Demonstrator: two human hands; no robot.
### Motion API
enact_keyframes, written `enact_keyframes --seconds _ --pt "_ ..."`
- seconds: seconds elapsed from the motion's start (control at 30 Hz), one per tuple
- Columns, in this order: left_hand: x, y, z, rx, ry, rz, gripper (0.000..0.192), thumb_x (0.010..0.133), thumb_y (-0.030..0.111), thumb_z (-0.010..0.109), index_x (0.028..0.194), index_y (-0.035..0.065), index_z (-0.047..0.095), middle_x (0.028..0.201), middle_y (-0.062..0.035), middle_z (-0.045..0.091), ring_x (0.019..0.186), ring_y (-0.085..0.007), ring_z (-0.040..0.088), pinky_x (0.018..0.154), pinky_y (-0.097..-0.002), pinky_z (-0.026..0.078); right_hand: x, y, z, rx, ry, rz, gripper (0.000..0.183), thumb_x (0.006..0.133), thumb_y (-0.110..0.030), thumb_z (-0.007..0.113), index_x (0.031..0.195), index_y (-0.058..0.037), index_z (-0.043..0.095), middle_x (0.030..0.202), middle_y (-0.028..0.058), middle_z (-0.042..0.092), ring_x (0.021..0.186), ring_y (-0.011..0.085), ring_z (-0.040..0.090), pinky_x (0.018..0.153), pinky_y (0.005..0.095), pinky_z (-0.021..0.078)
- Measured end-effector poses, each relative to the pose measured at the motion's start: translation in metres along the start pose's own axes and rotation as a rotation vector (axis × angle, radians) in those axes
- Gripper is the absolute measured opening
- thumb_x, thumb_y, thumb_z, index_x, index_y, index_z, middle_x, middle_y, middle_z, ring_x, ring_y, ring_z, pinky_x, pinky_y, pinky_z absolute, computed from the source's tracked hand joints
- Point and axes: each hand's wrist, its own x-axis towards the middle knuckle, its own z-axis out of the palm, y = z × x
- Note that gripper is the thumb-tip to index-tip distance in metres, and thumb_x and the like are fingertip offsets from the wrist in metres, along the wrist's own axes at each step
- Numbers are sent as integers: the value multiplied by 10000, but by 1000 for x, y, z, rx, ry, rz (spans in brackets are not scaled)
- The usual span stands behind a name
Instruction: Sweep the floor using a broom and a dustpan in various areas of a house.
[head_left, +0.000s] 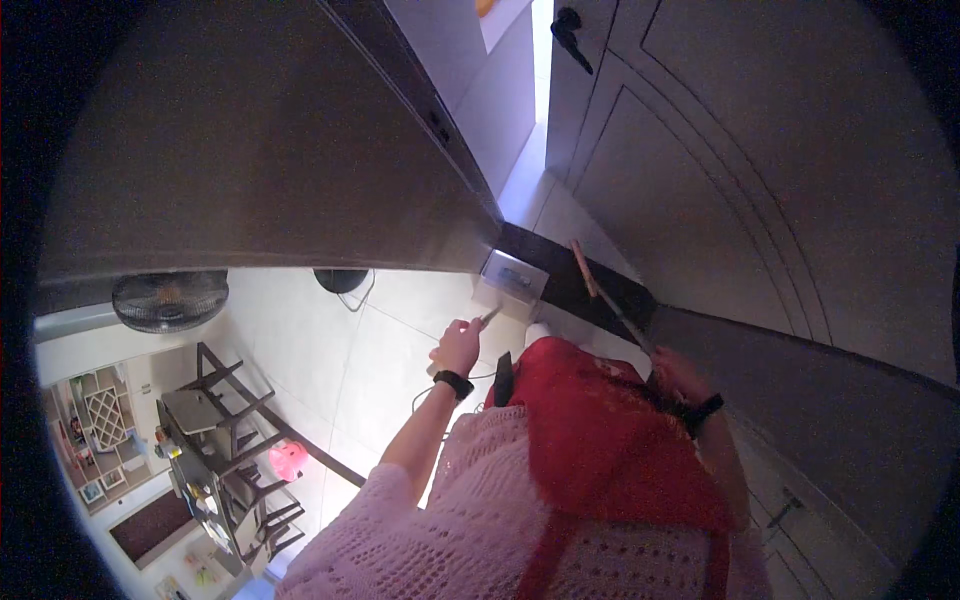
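Observation:
My left hand (459, 346), with a black watch at the wrist, is closed around a thin handle (490, 315). That handle points at a pale box-shaped container (514, 274), likely a dustpan, on the floor by a dark threshold strip; whether the two are joined is unclear. On the other side, my right hand (681, 376), a black band on its wrist, grips a long grey-handled tool (624, 318), probably a broom. Its narrow reddish-brown head (583, 268) is over the dark strip. Part of the right hand is in shadow.
A panelled door (690, 187) stands ajar at the right; a dark flat panel (285, 150) fills the upper left. A fan (171, 301), a round black object (341, 280) with a cord, a pink bucket (288, 459), and chairs around a table (202, 495) are to the left.

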Motion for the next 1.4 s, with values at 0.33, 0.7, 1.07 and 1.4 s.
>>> enact_keyframes --seconds 0.33,0.7,1.07,1.4 --pt "37 24 4 -453 -75 216 355 749 279 567 1014 44 603 788 -66 623 651 -118 531 610 -253 412 34 -116 -1 -99 -138 -148 245 835 -265 542 981 -81 471 633 -17 465 506 58 439 444 177 358" --pt "26 143 -14 -703 17 179 328 810 200 514 1034 -33 568 736 -55 607 602 -97 499 553 -232 412 137 -279 1 -227 -363 -476 137 801 -148 527 703 -114 437 593 -18 421 483 67 428 403 200 333" --pt "29 254 -28 -701 137 196 321 804 236 520 1028 15 583 782 -55 615 699 -122 546 648 -247 426 125 -367 -13 133 -346 -309 236 792 -66 495 1022 -53 444 631 -1 450 462 43 398 376 151 322" --pt "144 332 -24 -398 163 270 320 821 249 508 1046 31 574 808 -56 627 718 -127 558 660 -279 418 156 -410 -25 159 -206 -367 539 828 -86 515 1301 -65 257 694 12 482 499 47 411 396 149 332"
